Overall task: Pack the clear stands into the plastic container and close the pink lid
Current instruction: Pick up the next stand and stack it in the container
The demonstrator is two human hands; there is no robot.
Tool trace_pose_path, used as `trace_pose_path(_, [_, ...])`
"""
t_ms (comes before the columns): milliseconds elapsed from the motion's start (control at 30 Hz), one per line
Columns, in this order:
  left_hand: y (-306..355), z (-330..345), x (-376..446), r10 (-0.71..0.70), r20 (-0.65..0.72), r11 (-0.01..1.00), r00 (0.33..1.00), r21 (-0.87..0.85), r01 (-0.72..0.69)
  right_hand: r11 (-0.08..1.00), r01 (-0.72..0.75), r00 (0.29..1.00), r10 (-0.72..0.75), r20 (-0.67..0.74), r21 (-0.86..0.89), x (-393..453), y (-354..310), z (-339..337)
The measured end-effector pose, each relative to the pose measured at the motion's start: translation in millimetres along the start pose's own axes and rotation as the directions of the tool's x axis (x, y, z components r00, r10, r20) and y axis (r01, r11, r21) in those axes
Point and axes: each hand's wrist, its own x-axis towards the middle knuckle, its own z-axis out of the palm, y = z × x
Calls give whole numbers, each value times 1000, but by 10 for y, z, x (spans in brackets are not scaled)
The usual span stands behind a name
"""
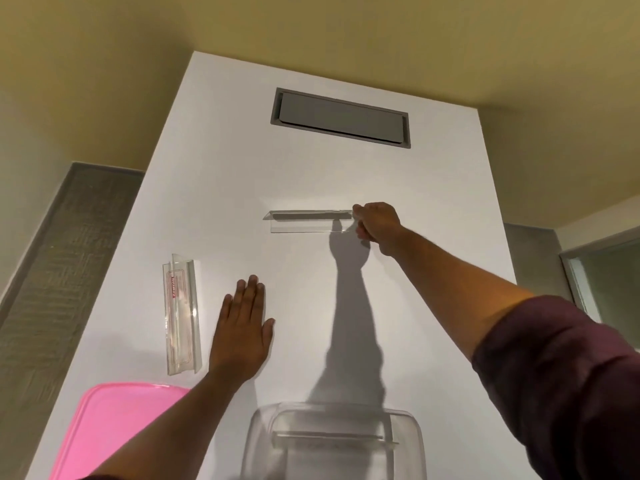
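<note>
clear stand (308, 221) gripped at its end by right hand (377, 225) | left hand (242, 327) flat, open, empty | 1 stand in plastic container (417, 431) | pink lid (114, 427) off

A smooth, matt white table (214, 188) carries glossy transparent plastic stands (304, 221), one with red print (181, 317). The plastic container (332, 441) is clear and shiny. The pink lid (114, 427) is smooth, translucent plastic. The grey hatch (341, 121) looks matt. Carpet (59, 271) appears rough and woven.
</note>
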Motion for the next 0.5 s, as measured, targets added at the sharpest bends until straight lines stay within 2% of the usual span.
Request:
trace_pose_path(167, [-33,46,11,-2,-23,1000,1000,-8,2,988,-135,989,138,-47,70,282,-82,80])
trace_pose_path(300, [-37,55,7,2,-32,1000,999,-22,-3,954,-179,976,203,-79,241,368,-42,76])
trace_pose_path(367, [-39,56,7,0,-35,1000,999,-24,-1,932,-170,974,208,-89,319,349,-4,55])
trace_pose_path(500, [-38,43,3,-7,-21,1000,1000,-13,7,930,-86,986,130,-101,357,133,59,3])
